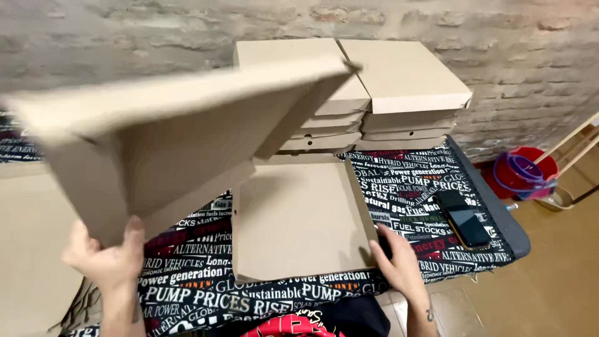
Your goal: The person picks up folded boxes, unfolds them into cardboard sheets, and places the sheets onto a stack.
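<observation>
Left hand (109,256): pinched the raised cardboard sheet's (168,137) near corner.
Right hand (399,265): spread against the box's (299,218) right wall.
Handling: light, bendy; probably best held at edges.

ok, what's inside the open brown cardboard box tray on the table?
The open brown cardboard box tray shows only a bare floor, no contents. The raised cardboard lid, held by the left hand, covers its far-left corner. The right hand touches its right wall.

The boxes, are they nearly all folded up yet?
Some look done: two stacks of folded boxes stand against the brick wall. In hand now: the left hand lifts a flat cardboard sheet, while the right hand presses on the open box tray on the printed tablecloth. More flat cardboard lies at the left, not yet folded.
</observation>
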